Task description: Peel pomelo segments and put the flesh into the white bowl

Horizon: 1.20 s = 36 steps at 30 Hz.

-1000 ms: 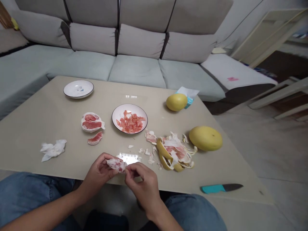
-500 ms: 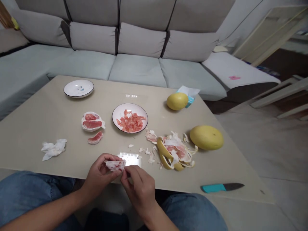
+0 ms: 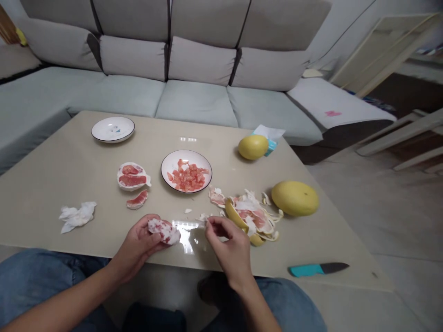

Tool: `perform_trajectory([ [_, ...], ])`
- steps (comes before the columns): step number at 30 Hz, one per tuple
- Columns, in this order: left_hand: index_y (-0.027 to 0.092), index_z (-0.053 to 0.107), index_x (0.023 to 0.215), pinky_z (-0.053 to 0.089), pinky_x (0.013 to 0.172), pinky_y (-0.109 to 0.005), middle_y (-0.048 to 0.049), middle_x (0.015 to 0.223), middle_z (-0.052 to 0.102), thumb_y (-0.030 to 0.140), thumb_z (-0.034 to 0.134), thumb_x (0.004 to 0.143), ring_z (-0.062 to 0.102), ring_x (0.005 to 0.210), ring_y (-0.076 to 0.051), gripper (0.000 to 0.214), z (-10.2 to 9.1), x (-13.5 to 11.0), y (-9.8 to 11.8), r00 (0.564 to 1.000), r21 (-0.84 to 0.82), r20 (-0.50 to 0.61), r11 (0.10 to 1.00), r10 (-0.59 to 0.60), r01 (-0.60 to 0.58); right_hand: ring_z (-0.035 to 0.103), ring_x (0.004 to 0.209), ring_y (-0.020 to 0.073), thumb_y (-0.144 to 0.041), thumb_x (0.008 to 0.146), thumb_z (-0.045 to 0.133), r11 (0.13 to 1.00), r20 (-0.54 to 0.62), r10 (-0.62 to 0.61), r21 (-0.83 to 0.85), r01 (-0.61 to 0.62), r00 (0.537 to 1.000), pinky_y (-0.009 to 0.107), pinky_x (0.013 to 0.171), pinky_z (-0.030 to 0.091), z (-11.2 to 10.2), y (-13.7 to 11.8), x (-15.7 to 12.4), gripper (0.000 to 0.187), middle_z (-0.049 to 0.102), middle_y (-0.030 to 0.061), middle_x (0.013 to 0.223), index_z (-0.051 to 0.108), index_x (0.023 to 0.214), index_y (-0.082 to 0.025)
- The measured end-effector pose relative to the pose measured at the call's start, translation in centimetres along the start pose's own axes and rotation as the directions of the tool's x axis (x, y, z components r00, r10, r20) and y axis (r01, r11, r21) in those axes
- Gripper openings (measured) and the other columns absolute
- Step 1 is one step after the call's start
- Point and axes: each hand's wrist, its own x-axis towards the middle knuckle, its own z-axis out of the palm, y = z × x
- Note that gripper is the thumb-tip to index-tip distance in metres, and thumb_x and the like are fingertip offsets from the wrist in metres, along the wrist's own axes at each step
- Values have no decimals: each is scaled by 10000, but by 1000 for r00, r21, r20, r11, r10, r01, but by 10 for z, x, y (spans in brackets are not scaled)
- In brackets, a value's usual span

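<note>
My left hand is closed around a pomelo segment that is mostly covered in white pith, with red flesh showing through in spots. To its right, over the table near the peel scraps, my right hand has thumb and forefinger pinched together; whatever lies between them is too small to make out. A pile of pomelo peel is just beyond that hand. Red pulp pieces lie in a white dark-rimmed plate. Left of it are a partly peeled pomelo chunk and a loose segment.
Two whole yellow pomelos, one near and one farther beside a tissue pack, are on the right. A teal-handled knife lies near the front edge. Crumpled tissue and another plate are left. A sofa stands behind.
My right hand has moved away from the segment, rightward to the scraps. My left hand keeps the segment, now tilted so more of its pith-covered side shows. The view has shifted slightly.
</note>
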Motion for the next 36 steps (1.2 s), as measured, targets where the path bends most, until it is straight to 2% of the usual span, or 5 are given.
perform_trajectory([
  [10,168,607,1017,595,766,-398,-63,918,674,252,678,845,673,836,-200,204,2,3,2,993,-82,97,994,-66,74,564,585,140,-260,893,568,990,132,-47,-129,64,990,252,526,475,-1,9,-2,161,633,28,711,635,766,-187],
  [14,182,614,1039,586,792,-404,-61,920,679,271,705,821,675,844,-205,253,0,3,0,994,-57,84,996,-66,71,572,624,142,-228,904,556,997,183,-72,-2,74,980,246,547,480,1,-3,-6,127,623,23,726,634,810,-193],
  [18,187,606,1058,581,779,-345,-64,935,688,253,737,790,673,844,-190,305,2,1,0,996,17,64,997,-70,69,648,784,154,-155,896,575,963,290,-249,175,204,924,253,667,543,6,-14,-17,193,679,59,934,663,1058,-212],
  [23,169,601,1030,584,752,-360,-64,895,681,285,709,813,660,803,-183,269,7,1,-2,994,85,67,993,-91,85,679,794,169,-138,903,577,896,301,-437,62,440,847,266,695,558,7,-20,-23,198,718,72,889,684,1060,-194],
  [36,182,612,949,577,644,-325,-45,861,689,377,758,734,670,721,-189,325,0,7,-5,983,272,10,946,-185,175,622,584,175,-142,947,462,727,407,-538,-221,651,738,279,515,440,20,-15,-31,190,695,61,712,645,906,-173],
])
